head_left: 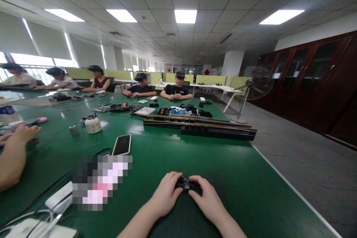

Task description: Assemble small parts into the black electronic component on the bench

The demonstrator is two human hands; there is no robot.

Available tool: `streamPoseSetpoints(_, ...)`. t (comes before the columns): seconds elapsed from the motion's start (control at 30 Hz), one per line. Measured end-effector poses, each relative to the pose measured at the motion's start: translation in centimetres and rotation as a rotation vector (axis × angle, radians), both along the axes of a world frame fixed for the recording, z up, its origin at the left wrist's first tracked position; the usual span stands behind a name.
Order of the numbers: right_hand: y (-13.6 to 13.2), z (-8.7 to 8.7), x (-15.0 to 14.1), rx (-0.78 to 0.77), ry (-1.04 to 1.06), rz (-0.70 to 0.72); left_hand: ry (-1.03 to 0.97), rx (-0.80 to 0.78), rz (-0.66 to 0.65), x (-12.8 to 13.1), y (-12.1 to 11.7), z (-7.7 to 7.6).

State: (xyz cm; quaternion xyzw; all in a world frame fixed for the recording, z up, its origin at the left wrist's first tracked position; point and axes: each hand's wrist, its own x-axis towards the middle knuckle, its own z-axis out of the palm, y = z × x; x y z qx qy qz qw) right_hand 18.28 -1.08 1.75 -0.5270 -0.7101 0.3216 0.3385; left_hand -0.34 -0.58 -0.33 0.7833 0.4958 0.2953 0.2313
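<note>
Bright ceiling panels [185, 16] (warped edges)

No text legible; any characters on the red diamond-shaped sign [206, 71], far right of centre, are unreadably small.

A standing fan [250, 83] is near wooden cabinets [302, 93].

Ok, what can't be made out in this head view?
All in the head view:
- Black object: ends covered by the left hand and right hand.
- Whatever lies under the pixelated patch: masked.
- Neighbour's arm: cut off by the left edge.
- White block: cut off by the bottom edge.
</note>
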Motion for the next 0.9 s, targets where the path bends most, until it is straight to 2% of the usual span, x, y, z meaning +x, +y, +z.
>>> streamPoseSetpoints(0.9, -0.24, -0.01, -0.39, 0.059, -0.050, 0.040, 0.003, 0.036, -0.020, 0.11, -0.15, 0.13)
